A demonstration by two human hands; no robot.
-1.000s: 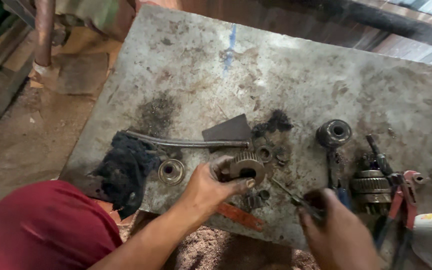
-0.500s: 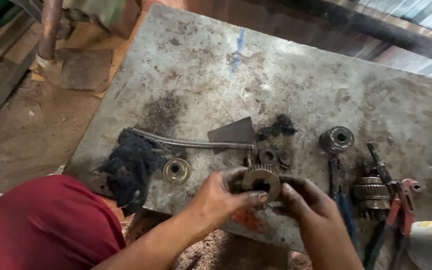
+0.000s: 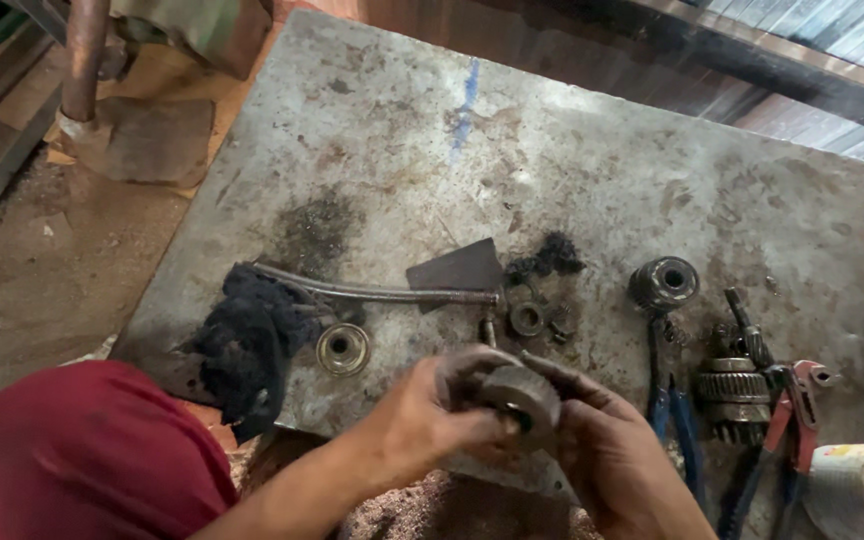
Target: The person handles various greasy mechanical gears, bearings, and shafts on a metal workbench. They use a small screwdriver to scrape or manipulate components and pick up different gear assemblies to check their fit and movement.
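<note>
You are in a rough mechanical repair workshop, a stained, scratched grey metal bench (image 3: 552, 130), greasy toothed steel gears (image 3: 735, 395) and round bearings (image 3: 343, 348) lying loose, blue-handled pliers (image 3: 674, 410), a grimy black rag (image 3: 247, 340), a bare dirt floor (image 3: 32, 270) alongside.

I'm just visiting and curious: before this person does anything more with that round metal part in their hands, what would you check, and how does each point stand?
1. Both hands on the gear: ok, left hand and right hand grip it.
2. Gear held above the metal table: ok.
3. Bearing ring within reach: ok.
4. Blue-handled pliers near the right hand: ok.
5. Gear teeth intact: cannot tell, blurred.
</note>
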